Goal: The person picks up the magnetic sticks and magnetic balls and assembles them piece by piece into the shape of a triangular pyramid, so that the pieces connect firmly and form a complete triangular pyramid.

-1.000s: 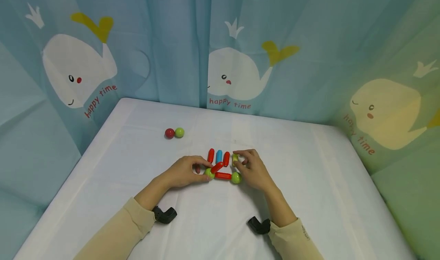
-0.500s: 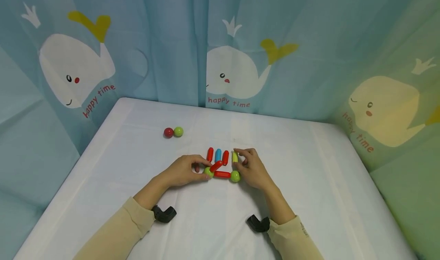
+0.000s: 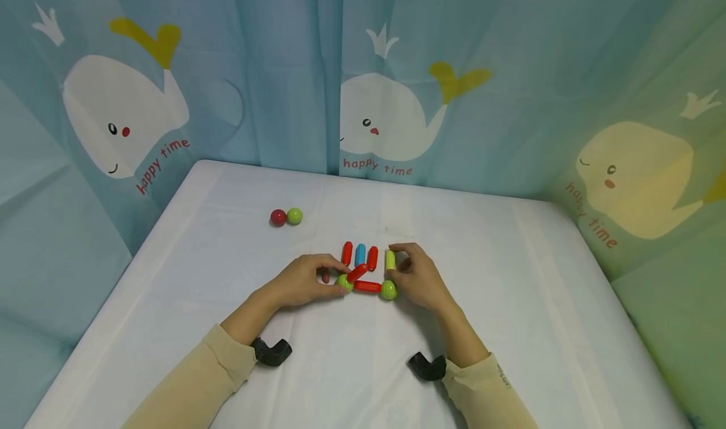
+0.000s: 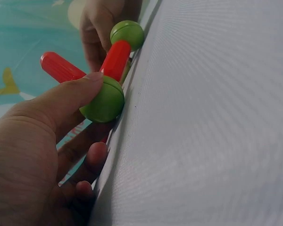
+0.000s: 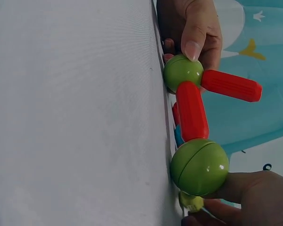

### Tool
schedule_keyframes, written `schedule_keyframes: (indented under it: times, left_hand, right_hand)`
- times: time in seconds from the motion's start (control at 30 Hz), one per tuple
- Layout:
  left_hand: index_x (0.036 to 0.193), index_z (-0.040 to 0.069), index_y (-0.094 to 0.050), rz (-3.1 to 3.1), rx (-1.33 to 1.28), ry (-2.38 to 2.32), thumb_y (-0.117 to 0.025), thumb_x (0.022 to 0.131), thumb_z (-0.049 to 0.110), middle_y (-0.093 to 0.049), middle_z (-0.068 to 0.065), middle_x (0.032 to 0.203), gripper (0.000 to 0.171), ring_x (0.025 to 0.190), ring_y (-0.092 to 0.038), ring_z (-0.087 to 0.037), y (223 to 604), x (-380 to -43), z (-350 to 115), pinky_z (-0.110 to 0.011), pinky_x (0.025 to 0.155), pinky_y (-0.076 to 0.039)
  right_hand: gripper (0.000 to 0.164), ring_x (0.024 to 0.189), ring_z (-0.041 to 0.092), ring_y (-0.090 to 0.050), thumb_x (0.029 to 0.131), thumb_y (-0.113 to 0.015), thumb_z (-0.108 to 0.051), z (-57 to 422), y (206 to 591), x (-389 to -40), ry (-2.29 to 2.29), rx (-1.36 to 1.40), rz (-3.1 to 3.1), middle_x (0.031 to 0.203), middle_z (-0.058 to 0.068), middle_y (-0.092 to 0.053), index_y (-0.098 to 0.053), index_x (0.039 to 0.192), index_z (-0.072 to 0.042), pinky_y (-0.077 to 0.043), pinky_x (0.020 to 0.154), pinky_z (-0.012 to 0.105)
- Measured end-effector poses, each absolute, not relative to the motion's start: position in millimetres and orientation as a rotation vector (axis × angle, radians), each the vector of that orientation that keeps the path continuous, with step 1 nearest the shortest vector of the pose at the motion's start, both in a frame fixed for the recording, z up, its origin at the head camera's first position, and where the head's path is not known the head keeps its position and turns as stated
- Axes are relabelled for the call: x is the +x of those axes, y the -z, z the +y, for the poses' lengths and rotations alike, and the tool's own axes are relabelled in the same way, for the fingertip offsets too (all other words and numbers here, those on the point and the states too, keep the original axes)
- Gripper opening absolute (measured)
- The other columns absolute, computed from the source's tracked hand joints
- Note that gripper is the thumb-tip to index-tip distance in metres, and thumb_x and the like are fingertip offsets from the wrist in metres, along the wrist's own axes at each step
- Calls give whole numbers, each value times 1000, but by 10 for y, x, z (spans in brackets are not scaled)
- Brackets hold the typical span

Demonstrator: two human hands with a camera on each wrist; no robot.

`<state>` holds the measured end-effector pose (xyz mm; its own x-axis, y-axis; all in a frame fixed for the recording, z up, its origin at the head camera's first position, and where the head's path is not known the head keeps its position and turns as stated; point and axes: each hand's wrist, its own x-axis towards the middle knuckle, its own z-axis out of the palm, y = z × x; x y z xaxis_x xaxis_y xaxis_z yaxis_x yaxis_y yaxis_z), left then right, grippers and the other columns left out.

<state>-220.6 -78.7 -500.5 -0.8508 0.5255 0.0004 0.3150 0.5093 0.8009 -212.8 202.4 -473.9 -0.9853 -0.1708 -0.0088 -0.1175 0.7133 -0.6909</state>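
Note:
With thumb and fingers, my left hand [image 3: 306, 281] pinches a green ball [image 4: 103, 101]. Two red rods join that ball: one [image 3: 358, 273] slants upward with a free end, the other [image 3: 367, 286] runs along the table to a second green ball [image 5: 199, 167]. Beside this second ball, my right hand [image 3: 421, 281] holds a yellow-green rod [image 3: 390, 260] between thumb and index finger, one at each end. In the right wrist view the rod is mostly hidden behind the ball; whether they touch I cannot tell.
Beyond the joined pieces, a red rod [image 3: 347, 253], a blue rod [image 3: 360, 254] and another red rod [image 3: 372, 258] lie in a row. Farther back left, a dark red ball [image 3: 278, 218] sits next to a green ball [image 3: 294, 215]. Whale-print curtains [image 3: 283, 70] surround the white table [image 3: 482, 240].
The yellow-green rod has shifted slightly right in my right hand and shows more of its length. My left hand keeps its hold on the green ball, and the joined pieces stay in place.

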Motion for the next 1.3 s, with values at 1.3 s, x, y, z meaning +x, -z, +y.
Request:
schedule_keyframes:
  times: [1.3]
  left_hand:
    - [122,28,-75,2513,715,-1259,-84,87,38,-65,8,94,37,89,-58,-13,5003,-2203,-782,-28,76,-49]
  right_hand:
    - [43,105,25,-69,90,-79,-4,2137,4423,-2101,1322,-466,2844,119,7,-71,-69,131,-14,-58,92,47]
